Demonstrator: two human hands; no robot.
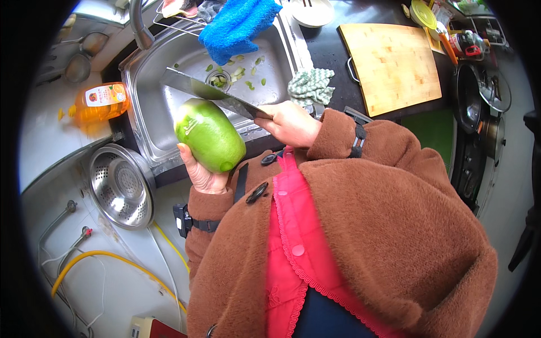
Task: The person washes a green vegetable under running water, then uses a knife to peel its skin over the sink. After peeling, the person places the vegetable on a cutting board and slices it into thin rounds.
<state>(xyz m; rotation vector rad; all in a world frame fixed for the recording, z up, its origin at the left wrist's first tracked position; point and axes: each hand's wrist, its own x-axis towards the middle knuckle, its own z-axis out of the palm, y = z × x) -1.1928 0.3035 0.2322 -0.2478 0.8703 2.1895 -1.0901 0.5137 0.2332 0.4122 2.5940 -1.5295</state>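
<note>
My left hand (pixel 205 173) supports a large green melon or gourd (pixel 211 137) from below, held over the near edge of the sink. Pale patches show at its upper end, where skin has been cut off. In my right hand (pixel 289 124) is the handle of a broad-bladed kitchen cleaver (pixel 207 89). Its blade slants up and left just beyond the green fruit; whether it touches the skin I cannot tell. Behind the blade, green and pale peelings (pixel 239 72) lie around the drain (pixel 218 80) of the stainless steel sink (pixel 158 114).
A blue cloth (pixel 239 27) hangs over the sink's far side, near the faucet (pixel 141 29). Right of the sink lie a checked cloth (pixel 311 86) and a wooden cutting board (pixel 391 67). An orange detergent bottle (pixel 101 103) and a metal colander (pixel 122 186) are at left.
</note>
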